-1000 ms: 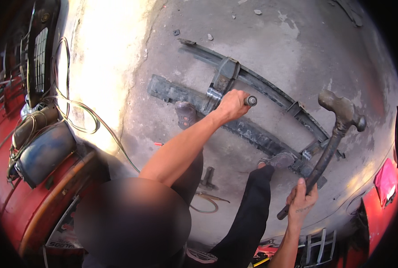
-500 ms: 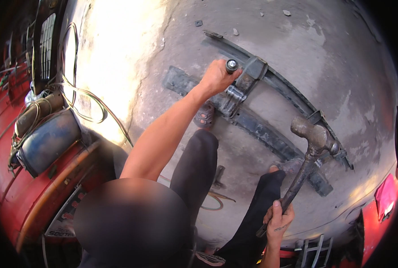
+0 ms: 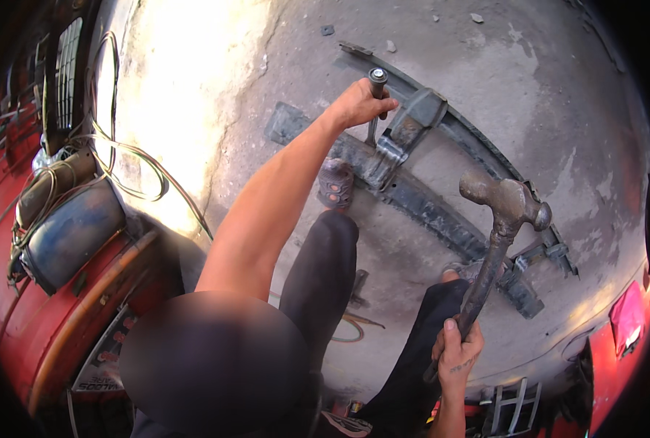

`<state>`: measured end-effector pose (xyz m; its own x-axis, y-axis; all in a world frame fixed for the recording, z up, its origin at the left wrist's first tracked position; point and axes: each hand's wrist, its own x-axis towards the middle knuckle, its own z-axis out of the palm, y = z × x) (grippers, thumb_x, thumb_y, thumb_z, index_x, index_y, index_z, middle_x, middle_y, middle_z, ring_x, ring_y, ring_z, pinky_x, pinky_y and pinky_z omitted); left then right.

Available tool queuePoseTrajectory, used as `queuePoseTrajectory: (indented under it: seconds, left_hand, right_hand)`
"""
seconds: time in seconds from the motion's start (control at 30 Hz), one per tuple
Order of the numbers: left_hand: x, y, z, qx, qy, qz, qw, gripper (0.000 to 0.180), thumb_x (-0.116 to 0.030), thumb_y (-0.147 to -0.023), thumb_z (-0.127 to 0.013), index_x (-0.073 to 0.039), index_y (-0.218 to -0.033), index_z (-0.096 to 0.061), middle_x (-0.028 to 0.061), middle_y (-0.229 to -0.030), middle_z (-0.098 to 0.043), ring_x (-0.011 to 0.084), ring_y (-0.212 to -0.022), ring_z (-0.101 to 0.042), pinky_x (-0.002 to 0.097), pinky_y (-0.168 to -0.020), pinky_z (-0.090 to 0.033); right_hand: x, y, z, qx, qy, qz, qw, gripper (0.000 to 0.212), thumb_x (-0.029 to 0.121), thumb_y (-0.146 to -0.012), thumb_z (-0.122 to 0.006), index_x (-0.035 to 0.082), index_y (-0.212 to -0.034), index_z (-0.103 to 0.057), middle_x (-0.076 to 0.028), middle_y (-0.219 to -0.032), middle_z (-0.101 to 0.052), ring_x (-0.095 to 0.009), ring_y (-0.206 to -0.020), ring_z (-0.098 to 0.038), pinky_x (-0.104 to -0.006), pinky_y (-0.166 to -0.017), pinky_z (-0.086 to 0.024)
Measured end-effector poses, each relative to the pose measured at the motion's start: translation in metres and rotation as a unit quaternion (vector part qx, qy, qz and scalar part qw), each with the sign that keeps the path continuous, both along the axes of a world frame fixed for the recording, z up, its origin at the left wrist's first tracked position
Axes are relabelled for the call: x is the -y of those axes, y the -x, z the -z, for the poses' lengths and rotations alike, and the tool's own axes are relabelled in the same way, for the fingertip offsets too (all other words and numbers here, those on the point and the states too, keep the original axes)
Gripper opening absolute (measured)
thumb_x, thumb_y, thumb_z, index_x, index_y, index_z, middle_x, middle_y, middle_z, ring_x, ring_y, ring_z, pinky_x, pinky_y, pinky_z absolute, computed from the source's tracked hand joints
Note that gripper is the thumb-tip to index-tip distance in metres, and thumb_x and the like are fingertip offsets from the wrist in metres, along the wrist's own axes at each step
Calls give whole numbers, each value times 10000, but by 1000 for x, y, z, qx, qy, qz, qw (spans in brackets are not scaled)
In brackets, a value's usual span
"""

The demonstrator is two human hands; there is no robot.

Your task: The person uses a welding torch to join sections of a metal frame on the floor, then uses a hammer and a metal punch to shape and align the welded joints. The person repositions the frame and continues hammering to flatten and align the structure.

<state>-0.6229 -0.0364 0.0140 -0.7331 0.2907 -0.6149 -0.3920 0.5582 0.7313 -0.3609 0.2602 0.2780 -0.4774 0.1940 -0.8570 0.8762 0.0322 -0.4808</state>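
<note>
My left hand (image 3: 361, 104) is closed round a black-handled screwdriver (image 3: 377, 77) with a shiny steel cap on top. Its shaft points down at a grey metal bracket (image 3: 421, 115); whether the tip touches is unclear. That bracket joins a long curved dark beam (image 3: 478, 140) to a straight, scuffed beam (image 3: 431, 210) on the floor. In my right hand (image 3: 458, 350) is a heavy, worn ball-peen hammer (image 3: 506, 198), gripped low on its dark handle. The hammer head is raised over the right part of the beams and hides some of the curved one.
My shoe (image 3: 335, 184) is beside the straight beam; the other foot is near its right end. Cables (image 3: 160, 175) loop over the floor at left, next to a blue tank (image 3: 77, 233) on red metalwork. A metal frame (image 3: 516, 407) is at lower right.
My left hand and the screwdriver have risen slightly, showing more of the shaft. The hammer has moved a little up and left. The view has shifted slightly.
</note>
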Motion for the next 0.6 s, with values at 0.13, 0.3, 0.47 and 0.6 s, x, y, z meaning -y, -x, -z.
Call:
queuePoseTrajectory:
  seconds: [0.13, 0.3, 0.47, 0.6]
  left_hand:
    - [2, -8, 9, 0, -5, -6, 1000, 336, -311, -960, -690, -20, -794, -716, 59, -716, -697, 160, -709, -637, 352, -685, -497]
    - [-3, -15, 11, -6, 19, 2, 1000, 319, -303, -947, -694, -32, -778, -703, 60, -699, -692, 173, -692, -646, 356, -676, -500]
    - [-9, -14, 15, -20, 44, 6, 999, 300, -310, -912, -710, -27, -817, -697, 98, -739, -712, 240, -739, -683, 394, -704, -520]
    - [-27, -22, 6, -31, 106, 27, 994, 304, -327, -884, -727, -25, -871, -694, 156, -793, -719, 344, -820, -700, 459, -755, -525]
  right_hand:
    - [14, 18, 3, -17, 9, -25, 999, 241, 233, -1010, -628, 30, -942, -518, 20, -549, -433, -67, -394, -395, -245, -378, -314]
    - [32, 69, 0, -43, 1, -80, 996, 194, 170, -986, -647, 7, -922, -563, 19, -614, -498, -46, -483, -444, -241, -440, -342]
    - [47, 118, 2, -91, -33, -139, 986, 217, 178, -979, -669, -2, -910, -570, -4, -647, -520, -68, -581, -455, -274, -536, -375]
    - [67, 152, 3, -133, -78, -196, 968, 231, 181, -965, -685, -21, -933, -577, -27, -650, -515, -97, -612, -448, -299, -580, -395]
